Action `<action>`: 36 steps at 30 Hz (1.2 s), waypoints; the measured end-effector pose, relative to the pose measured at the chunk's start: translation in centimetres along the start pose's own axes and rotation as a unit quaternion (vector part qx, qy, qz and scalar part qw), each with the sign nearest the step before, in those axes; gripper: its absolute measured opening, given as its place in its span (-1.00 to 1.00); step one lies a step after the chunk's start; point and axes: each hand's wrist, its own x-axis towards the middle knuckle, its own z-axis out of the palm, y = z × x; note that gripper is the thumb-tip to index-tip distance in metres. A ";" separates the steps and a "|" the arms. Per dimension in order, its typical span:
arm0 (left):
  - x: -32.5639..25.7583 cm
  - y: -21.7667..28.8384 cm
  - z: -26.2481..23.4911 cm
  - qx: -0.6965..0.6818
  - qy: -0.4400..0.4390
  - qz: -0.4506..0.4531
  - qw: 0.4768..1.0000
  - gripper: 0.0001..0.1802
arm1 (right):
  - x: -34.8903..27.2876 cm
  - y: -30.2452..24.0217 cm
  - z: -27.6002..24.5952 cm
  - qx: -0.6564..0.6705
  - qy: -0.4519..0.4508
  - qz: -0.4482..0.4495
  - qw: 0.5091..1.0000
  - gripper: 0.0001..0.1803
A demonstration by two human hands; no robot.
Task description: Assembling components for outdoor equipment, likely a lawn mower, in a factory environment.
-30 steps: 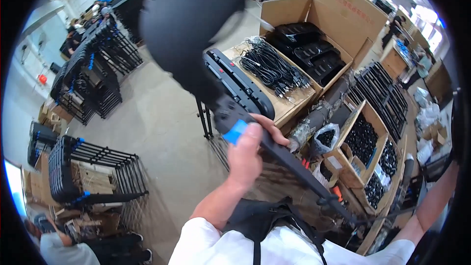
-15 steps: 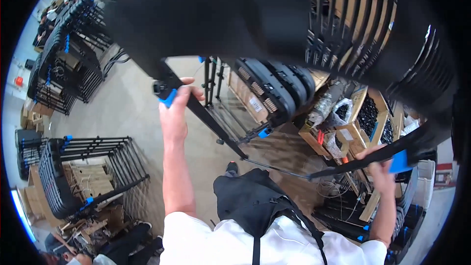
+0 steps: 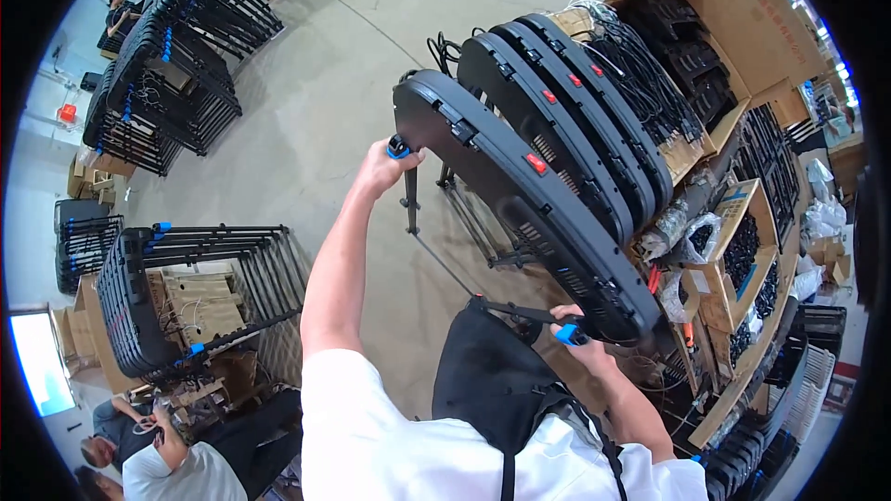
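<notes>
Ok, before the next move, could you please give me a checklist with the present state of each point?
1. Left hand gripping the black unit at its far end, by a blue clip: ok.
2. Right hand gripping at the near end, by the second blue clip: ok.
3. Red switch visible on the unit's edge: ok.
4. Gap to the row of similar units beyond: cannot tell, they overlap here.
5. Leg bar clear of the black apron: cannot tell.

The left hand, left of centre, and the right hand, lower right of centre, grip a black frame; cables and an open carton sit upper right.
</notes>
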 end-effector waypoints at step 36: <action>-7.2 7.3 25.5 -0.687 -0.039 -0.204 0.697 -0.06 | -6.1 8.7 -0.1 -0.271 0.003 0.321 0.907 -0.55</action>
